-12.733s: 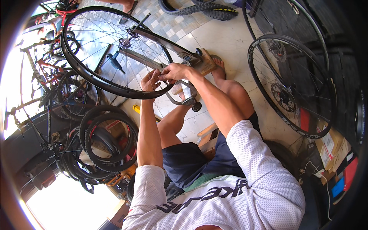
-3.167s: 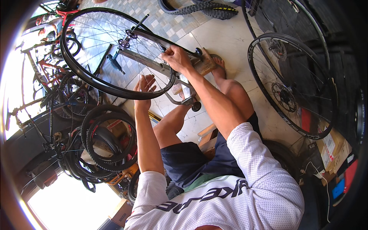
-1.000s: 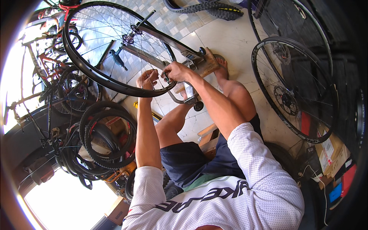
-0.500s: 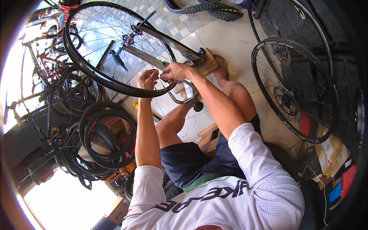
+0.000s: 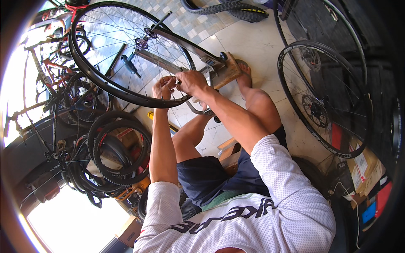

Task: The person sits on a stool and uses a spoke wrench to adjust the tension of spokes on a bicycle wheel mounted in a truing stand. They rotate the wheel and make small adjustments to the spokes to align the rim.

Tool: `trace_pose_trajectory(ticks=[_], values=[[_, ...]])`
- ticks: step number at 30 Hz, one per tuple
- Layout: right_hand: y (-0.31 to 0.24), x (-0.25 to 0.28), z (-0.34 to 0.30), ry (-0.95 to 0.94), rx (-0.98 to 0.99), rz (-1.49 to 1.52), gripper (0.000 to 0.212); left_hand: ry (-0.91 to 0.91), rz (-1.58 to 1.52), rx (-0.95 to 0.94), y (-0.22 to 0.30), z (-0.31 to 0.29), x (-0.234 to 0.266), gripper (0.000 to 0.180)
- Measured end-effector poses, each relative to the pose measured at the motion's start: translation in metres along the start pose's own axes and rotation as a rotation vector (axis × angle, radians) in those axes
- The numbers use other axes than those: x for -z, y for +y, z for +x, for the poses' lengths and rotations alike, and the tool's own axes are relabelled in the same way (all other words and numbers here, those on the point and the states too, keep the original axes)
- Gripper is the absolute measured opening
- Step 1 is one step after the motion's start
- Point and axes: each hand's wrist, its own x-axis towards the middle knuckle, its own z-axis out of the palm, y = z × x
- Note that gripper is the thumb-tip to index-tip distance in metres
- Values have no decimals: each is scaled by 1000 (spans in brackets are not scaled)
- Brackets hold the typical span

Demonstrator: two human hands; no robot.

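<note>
A black bicycle wheel with thin spokes sits in a metal truing stand on a wooden base. At the near side of the rim, my left hand is closed in a pinch among the spokes. Right beside it, my right hand is also closed, its fingertips around a small dark piece that is too small to name. What the left fingertips hold, if anything, is hidden. The hub hangs between the stand's arms, beyond both hands.
A teal-handled tool shows beyond the spokes. Tyres hang in a bunch at left, near several bicycles. Another wheel leans at right, above cardboard boxes. A knobbly tyre lies at the far side.
My right hand has shifted slightly left and turned, its back now more toward me, and its forearm covers more of the stand's clamp. The left hand stays at nearly the same place.
</note>
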Motion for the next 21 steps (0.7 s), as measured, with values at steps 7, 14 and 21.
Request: trace_pose_trajectory(ticks=[7, 14, 21], values=[[11, -10, 5, -37, -147, 252, 30, 8, 52, -4, 0, 1, 2, 28], [31, -1, 17, -549, -84, 611, 27, 45, 41, 21, -7, -4, 14, 28], [44, -7, 16, -244, -54, 504, 53, 18, 69, 18, 5, 1, -3, 27]])
